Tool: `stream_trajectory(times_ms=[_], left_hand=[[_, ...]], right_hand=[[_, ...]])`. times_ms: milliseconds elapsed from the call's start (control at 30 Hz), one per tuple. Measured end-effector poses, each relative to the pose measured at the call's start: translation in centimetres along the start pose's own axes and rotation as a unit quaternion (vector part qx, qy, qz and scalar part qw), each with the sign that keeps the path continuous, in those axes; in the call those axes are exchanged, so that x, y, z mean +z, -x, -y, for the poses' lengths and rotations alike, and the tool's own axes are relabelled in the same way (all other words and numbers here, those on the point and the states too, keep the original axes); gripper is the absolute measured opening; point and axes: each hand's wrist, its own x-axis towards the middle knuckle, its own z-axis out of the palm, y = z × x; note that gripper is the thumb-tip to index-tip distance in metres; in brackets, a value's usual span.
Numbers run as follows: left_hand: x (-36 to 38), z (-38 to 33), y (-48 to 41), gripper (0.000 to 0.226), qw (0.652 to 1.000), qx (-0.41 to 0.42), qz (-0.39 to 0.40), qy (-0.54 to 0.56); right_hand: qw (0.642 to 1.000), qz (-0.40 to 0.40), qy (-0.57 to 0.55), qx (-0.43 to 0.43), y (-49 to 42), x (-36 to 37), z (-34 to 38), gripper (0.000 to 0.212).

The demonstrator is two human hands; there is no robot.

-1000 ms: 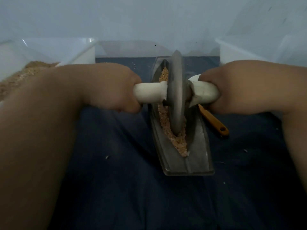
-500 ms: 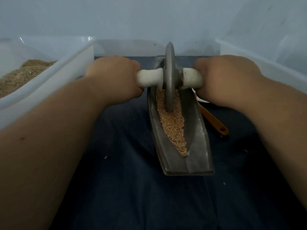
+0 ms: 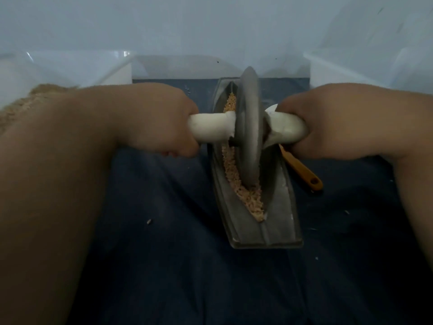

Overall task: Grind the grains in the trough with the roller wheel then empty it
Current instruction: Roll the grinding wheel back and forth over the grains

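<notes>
Trough (image 3: 278, 231) of grey metal lies lengthwise on a dark blue cloth (image 3: 187, 266), its blunt near end closest to the camera and its far end pointing away. Pale tan grains (image 3: 248, 198) fill its narrow groove from the near tip back along the channel. The roller wheel (image 3: 248, 127), a grey disc, stands upright on edge in the groove, its lower rim sunk among the grains about midway along. A white handle (image 3: 210, 129) runs crosswise through the disc's hub. The left hand (image 3: 152, 118) grips the handle's left end, fingers curled tightly round it. The right hand (image 3: 328, 120) wraps the right end likewise. By the right hand, an orange-handled tool (image 3: 304, 172) lies on the cloth beside the trough. Farther back, a clear bin (image 3: 93, 73) at the left holds a tan heap (image 3: 25, 102), and another clear bin (image 3: 346, 69) stands at the right.
</notes>
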Motion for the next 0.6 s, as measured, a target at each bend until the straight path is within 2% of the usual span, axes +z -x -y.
stream_trajectory(times_ms=[133, 233, 333, 433, 600], left_hand=[[1.6, 0.5, -1.9, 0.022, 0.985, -0.027, -0.167, -0.038], [2.9, 0.0, -3.6, 0.018, 0.950, -0.052, -0.299, -0.079], [3.4, -0.3, -4.3, 0.019, 0.922, -0.051, -0.365, -0.122], [3.5, 0.3, -4.2, 0.014, 0.932, -0.043, -0.344, -0.103], [2.2, 1.7, -3.1, 0.032, 0.985, -0.012, -0.156, -0.071]], right_hand=[[0.994, -0.093, 0.024, 0.050, -1.9, 2.0, -0.5, 0.012], [0.983, -0.143, 0.029, 0.110, -3.3, 3.3, -0.6, 0.017], [0.980, -0.157, 0.016, 0.122, -3.7, 3.8, -0.6, 0.020], [0.982, -0.140, 0.034, 0.119, -3.3, 3.4, -0.6, 0.020], [0.998, -0.045, 0.014, 0.041, -0.8, 0.6, 0.0, 0.020]])
